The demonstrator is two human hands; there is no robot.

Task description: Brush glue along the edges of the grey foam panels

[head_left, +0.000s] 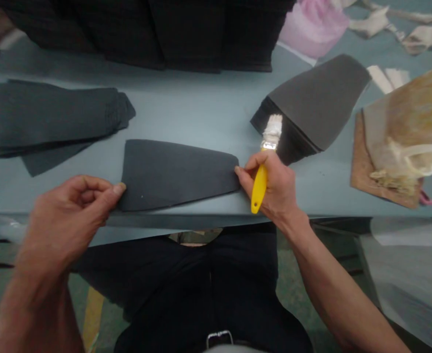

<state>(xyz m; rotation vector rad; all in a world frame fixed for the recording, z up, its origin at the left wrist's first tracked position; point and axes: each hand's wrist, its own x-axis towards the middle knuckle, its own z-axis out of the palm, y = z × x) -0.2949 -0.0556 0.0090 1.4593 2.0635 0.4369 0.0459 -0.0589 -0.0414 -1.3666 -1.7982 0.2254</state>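
Your right hand (275, 184) grips a yellow-handled brush (259, 189) in a closed fist, one fingertip resting on the narrow end of the dark tapered sheet (175, 175) lying flat on the tabletop (186, 117). Your left hand (67, 220) is half curled, its thumb touching the sheet's wider end. A stack of similar dark sheets (315, 103) lies just beyond the brush.
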